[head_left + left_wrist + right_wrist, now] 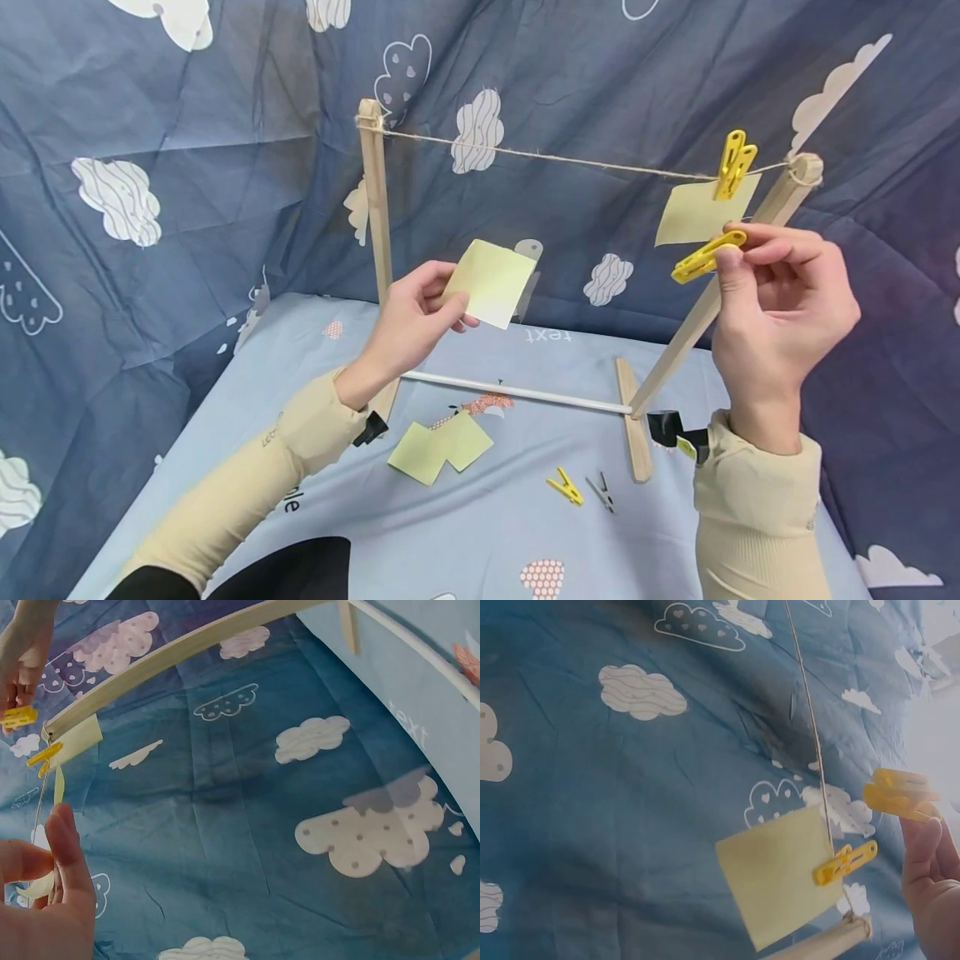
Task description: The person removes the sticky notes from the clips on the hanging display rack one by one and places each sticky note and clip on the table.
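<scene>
My left hand pinches a yellow sticky note by its lower left edge, in front of the wooden frame and below the string. Between thumb and fingertips my right hand holds a yellow clothespin, close to the right post. Just above it, another yellow clothespin clips a sticky note to the string near that post. In the right wrist view this hanging note is whole, and the held clothespin is off to its right.
Two sticky notes lie overlapping on the light blue cloth. A yellow clothespin and a grey clothespin lie to their right. Wooden posts carry the string, with a white rod between their bases. Dark blue cloud-print fabric hangs behind.
</scene>
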`<state>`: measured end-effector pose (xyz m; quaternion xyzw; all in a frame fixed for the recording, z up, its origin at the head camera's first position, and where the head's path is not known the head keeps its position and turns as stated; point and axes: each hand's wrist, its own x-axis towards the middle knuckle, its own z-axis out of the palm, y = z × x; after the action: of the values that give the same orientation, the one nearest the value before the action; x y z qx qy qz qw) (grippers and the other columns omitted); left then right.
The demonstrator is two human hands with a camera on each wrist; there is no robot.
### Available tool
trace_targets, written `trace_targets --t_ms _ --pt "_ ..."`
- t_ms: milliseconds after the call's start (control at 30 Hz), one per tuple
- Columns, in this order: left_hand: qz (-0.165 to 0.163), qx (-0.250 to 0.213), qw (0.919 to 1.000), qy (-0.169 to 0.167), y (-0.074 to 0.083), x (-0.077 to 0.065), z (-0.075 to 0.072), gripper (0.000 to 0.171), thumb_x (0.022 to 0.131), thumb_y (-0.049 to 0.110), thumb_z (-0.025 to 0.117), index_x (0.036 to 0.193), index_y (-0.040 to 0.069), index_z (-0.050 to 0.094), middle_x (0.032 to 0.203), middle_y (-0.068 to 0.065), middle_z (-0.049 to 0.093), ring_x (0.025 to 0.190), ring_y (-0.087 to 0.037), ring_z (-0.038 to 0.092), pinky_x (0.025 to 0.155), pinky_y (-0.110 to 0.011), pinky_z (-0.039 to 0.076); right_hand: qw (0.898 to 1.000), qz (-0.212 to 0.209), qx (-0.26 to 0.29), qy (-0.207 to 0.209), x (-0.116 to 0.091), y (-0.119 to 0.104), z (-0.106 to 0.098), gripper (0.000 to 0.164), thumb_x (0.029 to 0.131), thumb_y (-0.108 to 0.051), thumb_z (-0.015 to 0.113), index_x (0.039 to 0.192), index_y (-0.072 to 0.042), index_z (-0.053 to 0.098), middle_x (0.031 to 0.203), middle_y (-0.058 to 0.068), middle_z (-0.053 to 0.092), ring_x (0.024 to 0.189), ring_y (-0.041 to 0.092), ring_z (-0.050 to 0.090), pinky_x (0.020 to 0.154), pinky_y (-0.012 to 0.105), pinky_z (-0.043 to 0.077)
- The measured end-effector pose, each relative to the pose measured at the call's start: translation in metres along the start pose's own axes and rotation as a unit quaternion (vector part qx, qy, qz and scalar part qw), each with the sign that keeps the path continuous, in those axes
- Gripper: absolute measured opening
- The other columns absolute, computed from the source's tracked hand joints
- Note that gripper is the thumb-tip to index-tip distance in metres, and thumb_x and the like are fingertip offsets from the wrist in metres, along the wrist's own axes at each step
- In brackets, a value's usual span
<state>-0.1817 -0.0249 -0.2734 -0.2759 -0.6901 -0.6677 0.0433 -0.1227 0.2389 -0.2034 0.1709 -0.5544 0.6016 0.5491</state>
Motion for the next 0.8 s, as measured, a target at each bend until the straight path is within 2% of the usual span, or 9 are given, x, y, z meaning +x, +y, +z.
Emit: trace_targets --t_ms 167,400,500,600,733,800 --pt "-0.016 0.004 0.9999 0.004 0.0 -0.006 -0.007 0.031 0.084 -0.003 0.053 0.115 -0.002 0.048 0.096 -0.024 0.063 0.068 -0.029 0.066 0.064 -0.035 0.053 1.0 0.004 -0.008 0.021 -0.006 0.004 -0.013 0.019 0.064 0.016 0.069 0.072 0.015 0.052 0.083 0.027 0.061 0.078 0.03 0.064 0.073 0.028 0.053" --pt "-0.034 0.003 0.9994 0.01 -0.004 -0.013 -0.015 0.037 0.083 -0.006 0.051 0.119 -0.001 0.041 0.093 -0.027 0.062 0.064 -0.019 0.067 0.063 -0.037 0.053 0.999 0.014 0.016 0.042 -0.017 0.009 -0.032 0.02 0.062 0.019 0.068 0.071 0.015 0.05 0.082 0.028 0.061 0.077 0.031 0.064 0.072 0.028 0.053" --pt "-0.035 -0.002 0.9993 0.01 -0.017 -0.016 -0.019 0.04 0.084 -0.003 0.052 0.121 0.002 0.039 0.094 -0.024 0.063 0.064 -0.019 0.067 0.062 -0.035 0.053 0.998 0.016 0.029 0.049 -0.024 0.01 -0.042 0.021 0.061 0.021 0.067 0.071 0.017 0.049 0.081 0.028 0.061 0.078 0.032 0.063 0.072 0.029 0.053" --pt "-0.041 -0.003 0.9991 0.013 -0.022 -0.02 -0.022 0.043 0.084 -0.004 0.053 0.123 0.004 0.036 0.094 -0.024 0.062 0.064 -0.02 0.067 0.062 -0.035 0.053 0.998 0.02 0.036 0.052 -0.031 0.01 -0.053 0.021 0.061 0.023 0.065 0.072 0.018 0.048 0.081 0.028 0.061 0.079 0.033 0.063 0.073 0.03 0.053" --pt "-0.041 0.008 0.999 0.014 -0.032 -0.026 -0.027 0.049 0.085 -0.002 0.053 0.128 0.01 0.033 0.09 -0.022 0.061 0.064 -0.021 0.067 0.061 -0.036 0.053 0.998 0.028 0.035 0.054 -0.04 0.012 -0.07 0.022 0.06 0.025 0.064 0.074 0.02 0.048 0.082 0.029 0.06 0.081 0.034 0.063 0.074 0.03 0.053" --pt "-0.034 0.014 0.9992 0.012 -0.042 -0.029 -0.031 0.053 0.085 0.001 0.053 0.131 0.015 0.031 0.086 -0.02 0.061 0.064 -0.022 0.067 0.06 -0.036 0.053 0.998 0.034 0.036 0.049 -0.044 0.015 -0.079 0.023 0.06 0.026 0.063 0.076 0.021 0.047 0.084 0.03 0.06 0.081 0.034 0.064 0.073 0.029 0.053"
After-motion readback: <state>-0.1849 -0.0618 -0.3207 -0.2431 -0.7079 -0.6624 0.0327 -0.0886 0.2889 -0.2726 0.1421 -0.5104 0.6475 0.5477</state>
